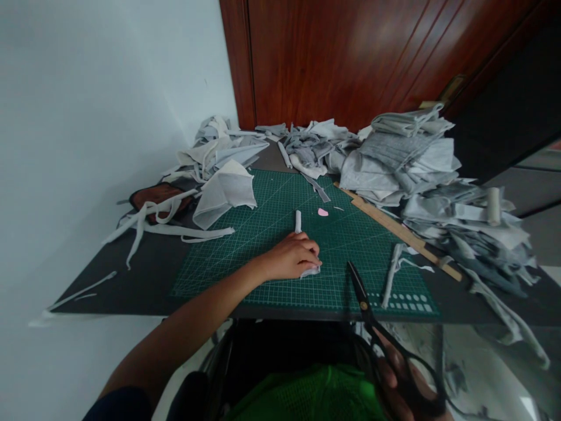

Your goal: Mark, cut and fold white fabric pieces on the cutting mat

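My left hand point(298, 256) rests on the green cutting mat point(263, 199), its fingers curled over a narrow strip of pale fabric point(298, 221). One end of the strip sticks out beyond the knuckles, and a flat pale edge shows below the fingers. My right hand point(394, 371) grips black scissors point(366, 310) by the handles at the front edge of the table. The scissor blades look closed and point up over the mat, right of my left hand. A small pink piece point(323, 212) lies on the mat beyond my left hand.
A wooden ruler point(394, 228) lies slantwise at the mat's right side. Piles of grey fabric point(394, 152) stand at the back and right. More pale scraps point(228, 190) and a brown pouch point(160, 196) lie on the left. A loose strip point(390, 275) is near the ruler.
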A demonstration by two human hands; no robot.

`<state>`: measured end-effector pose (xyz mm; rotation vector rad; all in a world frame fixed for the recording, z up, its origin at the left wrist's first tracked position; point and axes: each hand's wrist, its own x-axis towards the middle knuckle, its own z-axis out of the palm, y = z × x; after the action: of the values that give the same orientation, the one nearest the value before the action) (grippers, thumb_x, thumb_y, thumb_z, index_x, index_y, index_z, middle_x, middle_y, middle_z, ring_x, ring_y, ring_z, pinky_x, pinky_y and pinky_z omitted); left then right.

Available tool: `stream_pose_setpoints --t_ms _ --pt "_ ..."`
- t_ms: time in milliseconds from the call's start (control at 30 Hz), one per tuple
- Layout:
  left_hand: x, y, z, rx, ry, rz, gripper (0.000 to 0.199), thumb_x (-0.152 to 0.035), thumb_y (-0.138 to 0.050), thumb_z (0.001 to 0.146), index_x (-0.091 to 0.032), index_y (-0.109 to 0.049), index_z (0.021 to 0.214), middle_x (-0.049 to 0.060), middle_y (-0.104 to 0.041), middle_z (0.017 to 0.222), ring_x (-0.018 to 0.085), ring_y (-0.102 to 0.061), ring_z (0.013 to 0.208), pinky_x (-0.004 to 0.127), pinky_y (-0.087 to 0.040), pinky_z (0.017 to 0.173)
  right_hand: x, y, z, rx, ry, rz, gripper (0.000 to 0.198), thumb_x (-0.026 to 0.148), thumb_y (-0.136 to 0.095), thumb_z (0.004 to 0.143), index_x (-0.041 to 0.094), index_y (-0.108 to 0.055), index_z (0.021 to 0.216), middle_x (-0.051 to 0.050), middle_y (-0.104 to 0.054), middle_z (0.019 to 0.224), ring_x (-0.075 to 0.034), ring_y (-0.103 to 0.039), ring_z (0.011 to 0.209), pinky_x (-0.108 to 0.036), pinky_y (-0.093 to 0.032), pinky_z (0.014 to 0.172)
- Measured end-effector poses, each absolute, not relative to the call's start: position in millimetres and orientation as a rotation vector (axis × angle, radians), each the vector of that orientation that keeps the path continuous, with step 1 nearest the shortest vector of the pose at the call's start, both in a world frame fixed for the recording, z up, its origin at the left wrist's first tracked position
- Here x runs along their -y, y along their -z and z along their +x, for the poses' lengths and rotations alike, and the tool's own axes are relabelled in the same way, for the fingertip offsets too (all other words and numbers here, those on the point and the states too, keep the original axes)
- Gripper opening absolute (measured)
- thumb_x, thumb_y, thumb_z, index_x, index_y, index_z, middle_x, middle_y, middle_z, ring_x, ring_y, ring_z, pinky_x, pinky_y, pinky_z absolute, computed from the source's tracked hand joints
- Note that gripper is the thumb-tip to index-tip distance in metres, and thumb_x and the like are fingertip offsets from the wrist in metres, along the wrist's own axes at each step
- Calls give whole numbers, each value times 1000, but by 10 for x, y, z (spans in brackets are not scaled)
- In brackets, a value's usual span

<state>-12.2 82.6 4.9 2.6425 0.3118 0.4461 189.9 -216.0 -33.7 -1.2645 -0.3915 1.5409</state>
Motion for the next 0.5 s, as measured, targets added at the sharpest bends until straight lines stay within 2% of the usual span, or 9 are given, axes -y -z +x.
stream_pose_setpoints --t_ms 133,233,300,400,500 --pt "-742 1 -66 -430 -505 2695 11 -21 -66 94 -26 -76 96 0 -70 102 20 -55 100 37 -39 91 2229 318 1793 347 -1577 -1349 73 69 -72 78 25 -60 135 2 -62 58 -16 -57 37 -24 -38 36" --pt "-690 21 -47 -447 -511 2784 11 -20 -62 96 -23 -73 97 1 -70 102 22 -54 100 38 -40 90 2236 319 1756 380 -1617 -1362 74 70 -77 71 24 -66 129 -4 -71 67 -19 -64 45 -27 -45 42" --pt "-682 24 -45 -424 -512 2806 12 -21 -60 97 -21 -71 102 2 -70 102 22 -54 99 37 -40 89 2240 338 1758 374 -1652 -1359 70 63 -83 67 26 -69 125 -4 -74 71 -20 -68 50 -28 -48 48" --pt "-706 21 -51 -326 -491 2765 12 -19 -59 98 -21 -70 101 2 -70 101 21 -54 99 36 -41 90 2256 375 1780 370 -1689 -1381 66 56 -87 67 28 -70 125 -4 -74 72 -20 -69 53 -29 -50 51" --pt "-750 18 -62 -285 -497 2658 16 -14 -60 95 -23 -73 93 0 -70 100 19 -54 97 35 -41 92 2276 358 1783 462 -1644 -1444 66 68 -82 66 28 -74 117 -2 -68 63 -18 -61 49 -28 -47 49"
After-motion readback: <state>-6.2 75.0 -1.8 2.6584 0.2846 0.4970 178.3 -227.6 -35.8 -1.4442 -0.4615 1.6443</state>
